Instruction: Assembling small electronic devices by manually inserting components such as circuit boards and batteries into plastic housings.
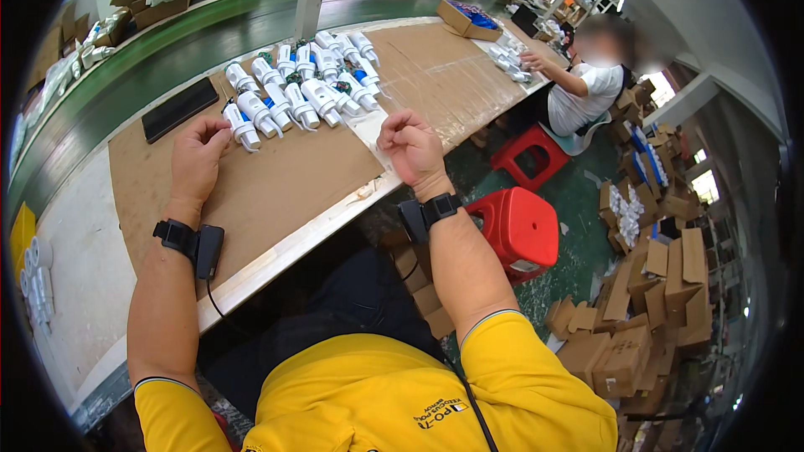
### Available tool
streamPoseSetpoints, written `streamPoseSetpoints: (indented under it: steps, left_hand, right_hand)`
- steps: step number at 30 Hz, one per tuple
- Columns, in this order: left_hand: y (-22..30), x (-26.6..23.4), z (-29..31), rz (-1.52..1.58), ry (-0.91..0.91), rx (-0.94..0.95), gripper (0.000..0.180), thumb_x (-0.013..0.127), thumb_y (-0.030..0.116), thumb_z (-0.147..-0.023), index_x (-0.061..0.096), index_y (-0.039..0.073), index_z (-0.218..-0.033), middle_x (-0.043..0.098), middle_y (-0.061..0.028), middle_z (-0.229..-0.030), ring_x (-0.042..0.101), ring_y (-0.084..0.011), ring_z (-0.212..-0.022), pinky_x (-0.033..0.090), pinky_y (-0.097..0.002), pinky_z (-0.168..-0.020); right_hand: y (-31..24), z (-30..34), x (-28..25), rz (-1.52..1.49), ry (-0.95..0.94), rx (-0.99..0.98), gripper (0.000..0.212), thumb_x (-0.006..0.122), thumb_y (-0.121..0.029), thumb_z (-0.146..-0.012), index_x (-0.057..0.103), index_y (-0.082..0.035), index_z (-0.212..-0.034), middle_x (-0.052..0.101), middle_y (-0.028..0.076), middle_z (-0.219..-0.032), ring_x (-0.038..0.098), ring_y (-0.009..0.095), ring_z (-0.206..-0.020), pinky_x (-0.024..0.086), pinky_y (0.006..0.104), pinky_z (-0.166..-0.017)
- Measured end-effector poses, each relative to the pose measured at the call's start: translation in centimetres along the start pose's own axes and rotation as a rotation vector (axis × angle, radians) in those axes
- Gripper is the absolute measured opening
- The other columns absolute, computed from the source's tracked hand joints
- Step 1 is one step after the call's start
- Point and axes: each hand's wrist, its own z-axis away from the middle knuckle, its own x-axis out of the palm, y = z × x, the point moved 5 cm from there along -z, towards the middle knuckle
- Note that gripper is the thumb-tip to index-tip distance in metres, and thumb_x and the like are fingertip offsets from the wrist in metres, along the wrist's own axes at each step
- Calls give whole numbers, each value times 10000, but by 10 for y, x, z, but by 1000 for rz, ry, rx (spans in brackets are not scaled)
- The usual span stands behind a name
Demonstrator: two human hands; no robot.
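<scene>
Yellow shirt [360, 393] fills our foreground. From the left, our left hand [197, 163] is over a brown cardboard sheet [276, 176], perhaps laid to protect the tabletop [75, 226], its fingers curled together beside white plastic devices [322, 100]; we cannot tell whether they grip one. These sit clustered ahead, probably for easy reach. Our right hand [415, 151] hovers near the front edge, fingers loosely folded together, apparently empty

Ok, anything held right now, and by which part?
The left hand curls beside a white plastic part; whether it grips it can't be told. The right hand shows nothing held.
</scene>
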Motion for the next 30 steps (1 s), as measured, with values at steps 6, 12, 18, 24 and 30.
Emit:
streamPoseSetpoints:
  steps: [6,12,18,24,30]
  left_hand:
    - [-2,0,-2,-8,-20,-7,106,663,80,-915,689,-4,-974,658,4,-841,583,-66,-744,485,-219,-686]
    - [0,2,-1,-17,-29,-10,93,646,53,-929,681,-4,-994,653,-6,-839,572,-71,-721,483,-215,-660]
    - [1,0,0,-34,-37,-8,92,648,60,-929,687,-1,-985,656,-5,-834,574,-72,-722,486,-219,-663]
    - [6,-1,3,-57,-34,-26,104,662,85,-923,694,2,-978,659,-5,-832,582,-78,-731,493,-224,-679]
    - [4,3,2,-72,-37,-51,111,684,94,-896,694,2,-958,660,4,-818,573,-69,-728,467,-224,-671]
  right_hand:
    - [0,-1,2,27,-30,-75,133,453,63,-741,572,28,-790,531,122,-810,494,221,-694,454,355,-704]
    - [0,0,0,28,-48,-80,122,449,59,-751,567,35,-772,519,120,-839,510,229,-720,460,357,-710]
    - [2,1,3,42,-15,-53,153,447,59,-775,594,46,-814,540,126,-861,542,242,-751,486,374,-741]
    - [6,0,3,24,-28,-53,171,455,55,-791,614,46,-855,565,130,-878,549,242,-751,497,386,-755]
    - [4,0,-5,29,-23,-80,175,477,52,-819,635,36,-895,596,103,-823,568,218,-731,509,362,-740]
